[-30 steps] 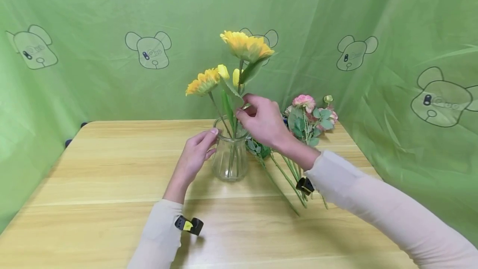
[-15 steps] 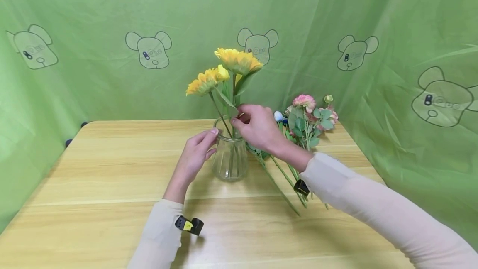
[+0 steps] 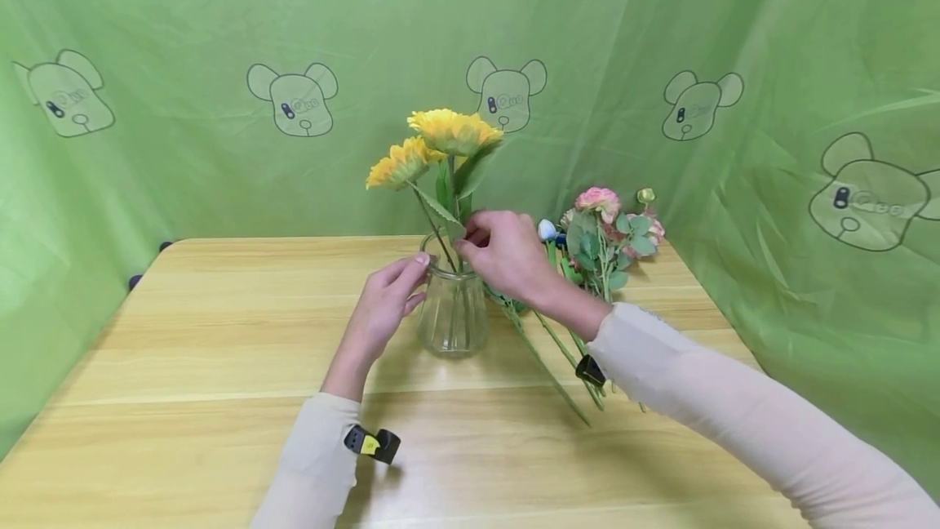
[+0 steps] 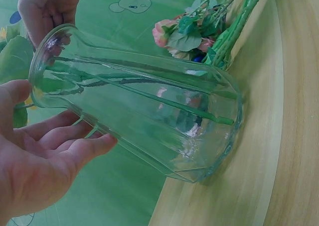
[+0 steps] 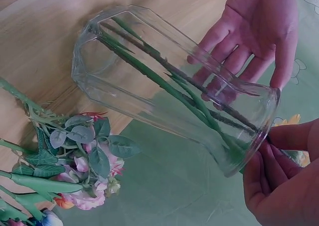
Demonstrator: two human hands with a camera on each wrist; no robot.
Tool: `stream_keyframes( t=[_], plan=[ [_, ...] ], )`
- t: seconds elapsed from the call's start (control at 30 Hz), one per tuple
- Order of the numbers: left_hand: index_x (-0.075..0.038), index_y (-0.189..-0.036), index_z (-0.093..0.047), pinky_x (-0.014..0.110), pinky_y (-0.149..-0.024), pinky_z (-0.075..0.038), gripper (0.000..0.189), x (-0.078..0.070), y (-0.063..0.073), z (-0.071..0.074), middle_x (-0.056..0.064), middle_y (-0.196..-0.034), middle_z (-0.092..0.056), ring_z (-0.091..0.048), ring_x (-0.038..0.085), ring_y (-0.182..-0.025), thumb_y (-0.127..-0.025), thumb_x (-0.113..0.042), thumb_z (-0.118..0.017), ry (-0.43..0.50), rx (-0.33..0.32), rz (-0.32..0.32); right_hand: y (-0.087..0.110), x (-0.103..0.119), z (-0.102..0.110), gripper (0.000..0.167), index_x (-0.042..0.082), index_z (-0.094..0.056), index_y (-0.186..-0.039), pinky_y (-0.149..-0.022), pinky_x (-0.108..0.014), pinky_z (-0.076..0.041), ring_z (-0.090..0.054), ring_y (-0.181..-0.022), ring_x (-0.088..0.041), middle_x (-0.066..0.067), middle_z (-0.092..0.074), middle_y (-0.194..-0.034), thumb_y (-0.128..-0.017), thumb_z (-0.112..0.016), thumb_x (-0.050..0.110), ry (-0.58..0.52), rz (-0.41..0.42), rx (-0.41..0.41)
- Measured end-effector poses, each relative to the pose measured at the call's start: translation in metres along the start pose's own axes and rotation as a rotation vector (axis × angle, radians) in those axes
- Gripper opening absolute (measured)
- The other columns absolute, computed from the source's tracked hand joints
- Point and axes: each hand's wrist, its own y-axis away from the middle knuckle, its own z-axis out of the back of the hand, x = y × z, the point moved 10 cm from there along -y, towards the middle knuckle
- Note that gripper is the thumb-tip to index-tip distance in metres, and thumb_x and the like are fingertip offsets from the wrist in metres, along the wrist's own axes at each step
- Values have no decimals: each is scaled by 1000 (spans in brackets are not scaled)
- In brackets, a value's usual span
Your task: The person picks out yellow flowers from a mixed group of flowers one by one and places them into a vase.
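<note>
A ribbed clear glass vase [image 3: 452, 321] stands upright on the wooden table. My left hand [image 3: 383, 300] steadies it, thumb on the rim and fingers along the side, as the left wrist view shows. At the mouth, my right hand [image 3: 508, 258] pinches the stem of the taller yellow sunflower [image 3: 455, 132]. A second yellow sunflower [image 3: 401, 165] leans left out of the vase. Green and brown stems [image 5: 179, 94] run down inside the glass. Yellow tulips behind the sunflowers are now almost hidden.
Right of the vase lie loose artificial flowers: pink blooms [image 3: 598, 202] with green leaves, a pale blue bud [image 3: 547, 229], and several long stems [image 3: 547, 374] pointing toward me. A green curtain [image 3: 367, 15] hangs behind the table [image 3: 220, 333].
The taller sunflower has sunk and shifted left as my right hand moved down toward the vase mouth, covering the yellow tulips. My left hand and the vase stay in place.
</note>
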Motion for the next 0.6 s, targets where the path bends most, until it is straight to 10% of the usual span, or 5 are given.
stream_keyframes(
  t=[0.6],
  plan=[
    [-2, -136, -60, 36, -110, -52, 53, 2, -2, 0, 14, -145, -57, -55, 28, -135, -104, -44, -55, -3, 0, 4, -1, -3, 1, 12, 10, -80, -81, -62, -32, -54, -65, -67, -19, -3, -76, -76, -89, -74, 17, 50, 13, -16]
  ],
)
